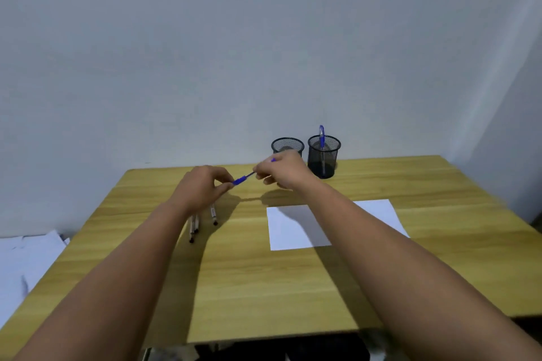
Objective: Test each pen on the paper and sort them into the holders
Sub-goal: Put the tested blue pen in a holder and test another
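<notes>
Hands: both are raised above the counter's far middle, sharing one blue pen between them.
Left hand point(202, 184): fingertips pinch the pen's blue cap end.
Right hand point(281, 168): fingers curl round the barrel end, a bit of blue showing past the knuckles.
Blue pen point(243, 179): held in the air, slanting up from left to right, clear of the counter; the paper lies nearer and to the right.
Step in hand: probably pulling the cap off before a test stroke, though re-capping cannot be ruled out.
Loose pens point(195, 226): pale-barrelled, dark-tipped, lying on the counter under the left wrist; at least three show, others may be hidden by the arm.
Paper point(296, 227): white sheet on the right half of the counter, partly under the right forearm; no marks can be made out on it.
Left holder point(287, 146): black mesh cup at the far edge, nothing seen sticking out of it.
Right holder point(324, 157): matching mesh cup just beside it, with one sorted blue pen point(321, 138) standing inside.
Counter point(264, 287): pale wood.
Progress: early; one pen looks sorted, one is in hand, several wait.
Beyond: white sheets point(26, 261) lie off the counter's left edge.
</notes>
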The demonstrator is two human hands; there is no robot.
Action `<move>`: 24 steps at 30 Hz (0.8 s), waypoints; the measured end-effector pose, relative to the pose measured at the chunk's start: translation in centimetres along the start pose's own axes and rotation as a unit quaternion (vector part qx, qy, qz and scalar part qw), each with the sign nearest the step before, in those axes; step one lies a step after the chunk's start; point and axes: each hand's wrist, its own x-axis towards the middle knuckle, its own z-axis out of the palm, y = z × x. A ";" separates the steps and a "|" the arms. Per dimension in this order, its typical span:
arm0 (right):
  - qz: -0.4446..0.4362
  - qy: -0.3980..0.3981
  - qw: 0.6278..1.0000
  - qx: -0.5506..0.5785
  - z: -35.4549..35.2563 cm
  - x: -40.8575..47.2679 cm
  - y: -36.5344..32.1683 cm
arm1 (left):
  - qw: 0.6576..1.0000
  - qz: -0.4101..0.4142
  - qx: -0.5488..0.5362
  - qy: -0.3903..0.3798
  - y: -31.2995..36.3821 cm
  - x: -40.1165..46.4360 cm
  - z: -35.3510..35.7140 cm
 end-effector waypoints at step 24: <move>0.024 0.102 0.981 0.160 -3.7 -4.2 3.3 | 0.956 -0.043 -0.287 -0.039 13.5 -3.6 2.2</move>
